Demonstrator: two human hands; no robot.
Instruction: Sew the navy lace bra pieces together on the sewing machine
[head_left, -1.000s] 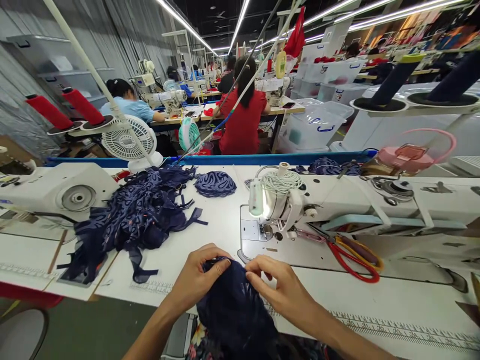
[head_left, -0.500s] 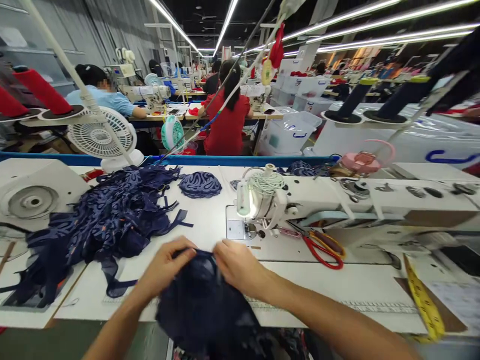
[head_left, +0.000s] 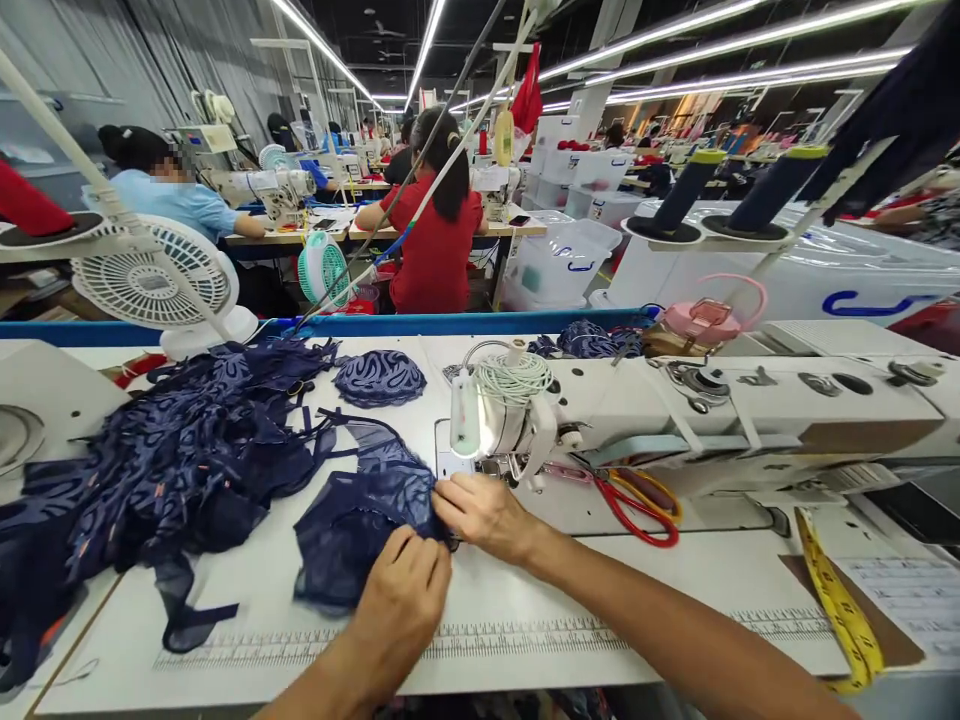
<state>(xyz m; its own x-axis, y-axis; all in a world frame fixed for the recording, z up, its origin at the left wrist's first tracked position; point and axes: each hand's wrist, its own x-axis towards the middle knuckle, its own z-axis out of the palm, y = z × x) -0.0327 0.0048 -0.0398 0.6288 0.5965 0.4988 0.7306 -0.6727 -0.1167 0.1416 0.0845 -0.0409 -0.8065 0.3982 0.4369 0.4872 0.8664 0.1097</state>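
A navy garment piece (head_left: 337,530) is being held on the smooth white tabletop (head_left: 562,590), beside the needle end of the sewing machine (head_left: 622,400). Its right edge is being pinched by the closed fingers of the right hand (head_left: 476,515) and the curled left hand (head_left: 409,585). Sheer, creased fabric is being spread leftward; beyond, a swirl-patterned domed piece (head_left: 380,378) is being supported by the tabletop.

Head cam, looking fwd & down; worktable (head_left: 255,580) close, red-shirted co-worker (head_left: 431,245) in bkgd.
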